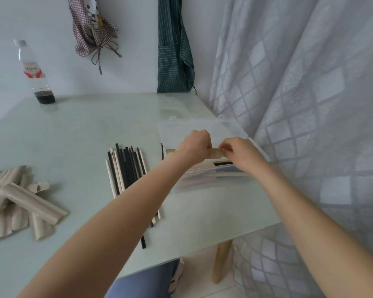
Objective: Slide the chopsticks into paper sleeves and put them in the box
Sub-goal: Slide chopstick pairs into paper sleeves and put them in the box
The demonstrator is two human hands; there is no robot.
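**Both hands hold one sleeved pair over the open box**

Both hands are raised together above the clear plastic box (205, 177), which stands near the right edge of the surface (73, 130). The left hand (197, 148) has its fingers curled around a paper sleeve (216, 153), and the right hand (239, 152) pinches the same sleeve at its right end with fingertips. A short piece of the sleeve shows between the two hands and another piece comes out to the left of the left hand. I cannot tell if chopsticks are fully inside it, because the hands cover most of it.

The long axis of the sleeve runs left to right, the same way as the long side of the box. The box is directly under the hands and a little toward the person, so I judge the coming move is only a short lowering, keeping the sleeve level. Inside the box some sleeved pairs already lie, also left to right. Its lid (194, 130) lies open flat behind it.

The loose chopsticks (127, 168), black and pale, lie in a bunch in the middle of the surface, left of the box; the left hand is nearer to them. The empty sleeves (19, 198) are piled at the left edge, well apart from the box. A bottle (33, 72) stands at the far left corner.
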